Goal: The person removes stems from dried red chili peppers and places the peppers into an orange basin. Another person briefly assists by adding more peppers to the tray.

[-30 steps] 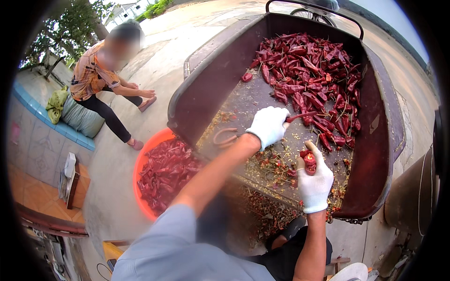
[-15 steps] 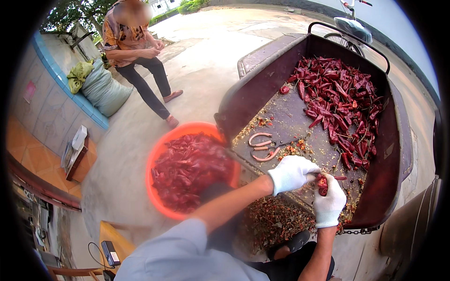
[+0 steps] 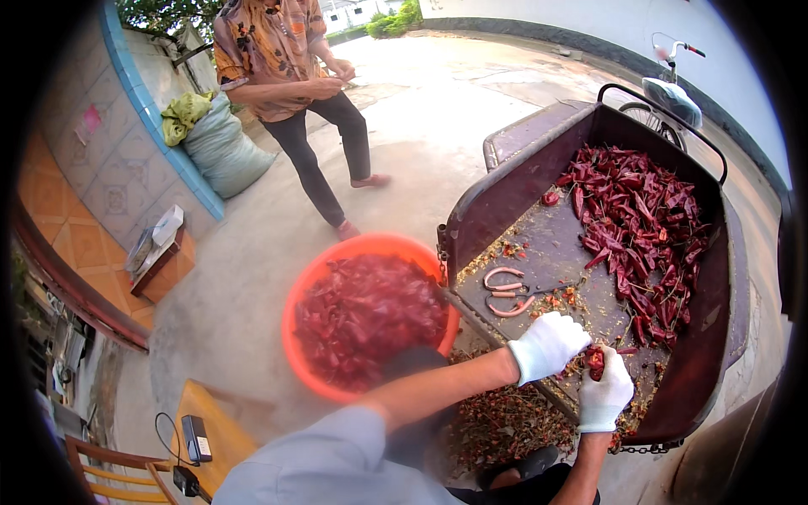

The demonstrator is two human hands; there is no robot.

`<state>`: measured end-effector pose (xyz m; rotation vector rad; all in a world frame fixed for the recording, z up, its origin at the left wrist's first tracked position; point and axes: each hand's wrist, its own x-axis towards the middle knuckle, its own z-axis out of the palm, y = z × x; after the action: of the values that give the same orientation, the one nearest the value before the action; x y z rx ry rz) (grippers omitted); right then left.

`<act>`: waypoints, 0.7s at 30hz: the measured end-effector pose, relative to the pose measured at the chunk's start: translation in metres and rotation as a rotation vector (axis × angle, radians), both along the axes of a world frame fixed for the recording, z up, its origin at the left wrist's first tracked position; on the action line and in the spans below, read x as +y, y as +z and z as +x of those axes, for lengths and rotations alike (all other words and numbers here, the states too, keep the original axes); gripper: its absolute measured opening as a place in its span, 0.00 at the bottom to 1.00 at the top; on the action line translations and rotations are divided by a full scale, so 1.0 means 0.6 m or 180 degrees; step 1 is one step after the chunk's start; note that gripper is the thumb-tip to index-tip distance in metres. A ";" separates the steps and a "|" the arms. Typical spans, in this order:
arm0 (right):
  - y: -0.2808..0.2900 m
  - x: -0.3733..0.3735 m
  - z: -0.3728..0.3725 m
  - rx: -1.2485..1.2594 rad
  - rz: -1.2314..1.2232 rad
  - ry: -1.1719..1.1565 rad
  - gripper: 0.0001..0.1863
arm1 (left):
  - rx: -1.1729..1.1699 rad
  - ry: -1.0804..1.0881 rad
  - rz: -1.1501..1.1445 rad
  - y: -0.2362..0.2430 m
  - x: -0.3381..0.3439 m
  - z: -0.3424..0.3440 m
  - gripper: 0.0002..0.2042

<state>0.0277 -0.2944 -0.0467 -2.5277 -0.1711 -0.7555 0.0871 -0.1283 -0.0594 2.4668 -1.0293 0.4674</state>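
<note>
The right hand, in a white glove, is closed on at least one red pepper over the cart's near edge. The left hand, also gloved, is just beside it, fingers bent; whether it grips anything cannot be told. Ahead, the dark cart bears a pepper pile on its far right, with scissors and scattered seeds nearer. Trimmings lie beneath its near edge. To the left, an orange tub holds many peppers; beyond stands a full sack.
</note>
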 end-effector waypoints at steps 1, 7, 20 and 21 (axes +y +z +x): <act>-0.002 0.000 -0.001 -0.0019 -0.0019 -0.0018 0.15 | -0.0049 0.0016 0.0039 -0.001 -0.002 -0.002 0.08; -0.007 -0.008 0.001 0.0820 0.2160 0.0226 0.03 | 0.1979 -0.0295 -0.2040 -0.003 -0.007 -0.003 0.08; 0.033 -0.048 0.005 0.1241 0.5233 0.0614 0.19 | 0.3140 -0.0440 -0.2884 0.032 0.023 0.027 0.12; 0.029 -0.055 -0.001 0.1383 0.4779 0.0707 0.21 | 0.2904 -0.0528 -0.2571 0.022 0.019 0.034 0.12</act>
<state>0.0269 -0.3273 -0.0290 -1.1297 0.2080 -0.0671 0.1076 -0.1171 -0.0461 1.5442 -0.4873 -0.2663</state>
